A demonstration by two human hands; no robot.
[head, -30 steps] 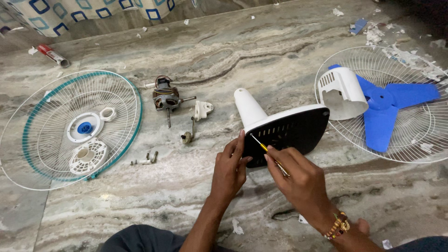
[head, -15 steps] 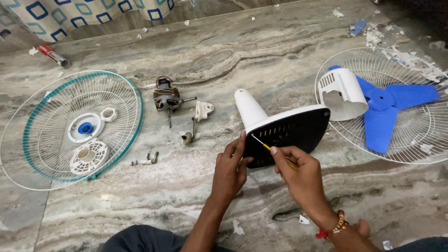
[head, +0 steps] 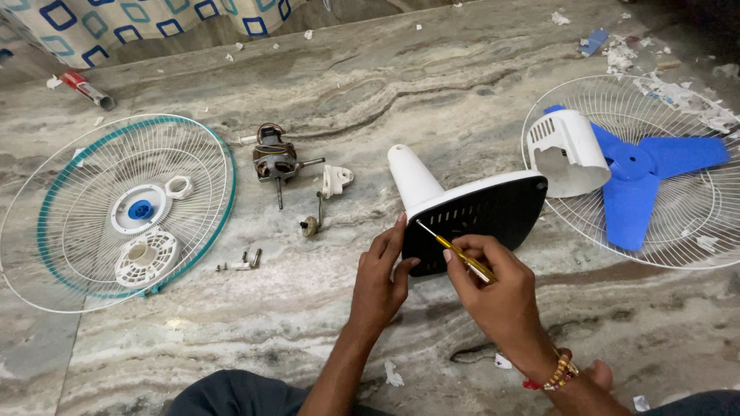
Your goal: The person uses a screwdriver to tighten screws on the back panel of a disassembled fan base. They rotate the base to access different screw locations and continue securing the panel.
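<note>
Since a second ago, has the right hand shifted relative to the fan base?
Yes. The right hand with the screwdriver has drawn back a little from the fan base, towards the person; the tip sits at the base's near-left edge beside the left hand.
</note>
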